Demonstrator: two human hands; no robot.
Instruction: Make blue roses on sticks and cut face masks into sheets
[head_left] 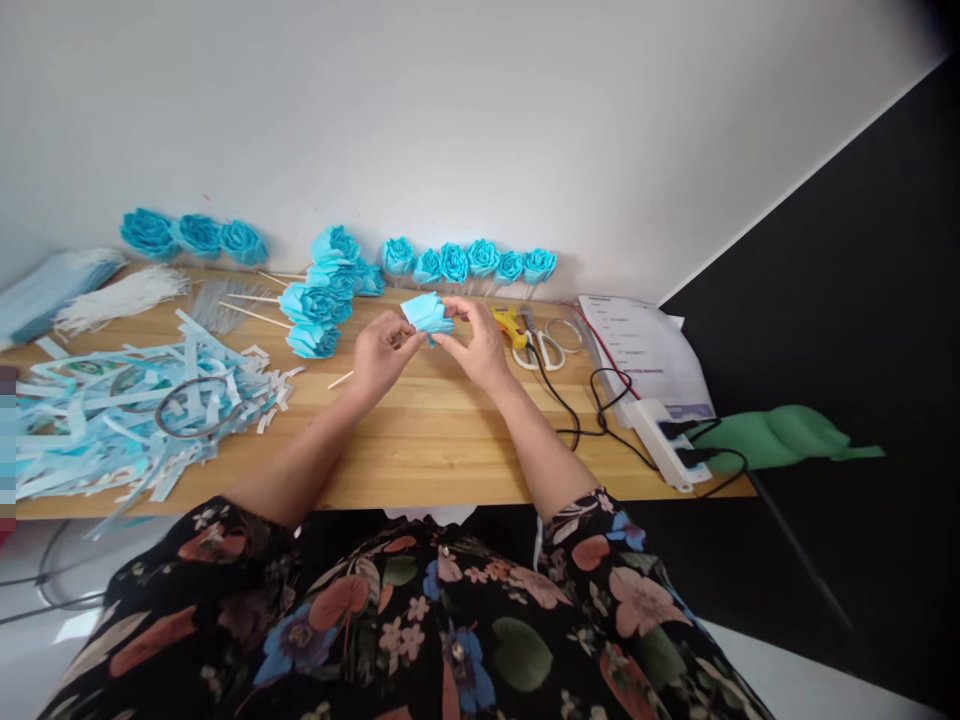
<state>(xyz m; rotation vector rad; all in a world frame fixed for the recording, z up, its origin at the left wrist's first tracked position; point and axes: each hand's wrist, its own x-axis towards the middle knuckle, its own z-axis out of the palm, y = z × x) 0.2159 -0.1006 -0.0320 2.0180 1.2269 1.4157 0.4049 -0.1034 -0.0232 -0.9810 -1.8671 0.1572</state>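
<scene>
Between my two hands is a light blue paper flower (pixel 427 313), lying on its side above the table. My left hand (pixel 380 350) is closed around its base at the left, and a pale wooden stick (pixel 340 380) juts out below that hand. My right hand (pixel 478 345) pinches the petals at the right edge with thumb and fingers. Just right of my right hand lie a yellow glue gun (pixel 510 327) and white-handled scissors (pixel 541 352). Left of my left hand, finished blue flowers (pixel 315 300) on sticks are stacked.
Blue paper strips (pixel 112 420) heap over the table's left side, near a stack of blue sheets (pixel 52 290) and white strands (pixel 124 300). More flowers (pixel 480 258) lean along the wall. A power strip (pixel 667 445), black cables and printed papers (pixel 649 350) lie at right.
</scene>
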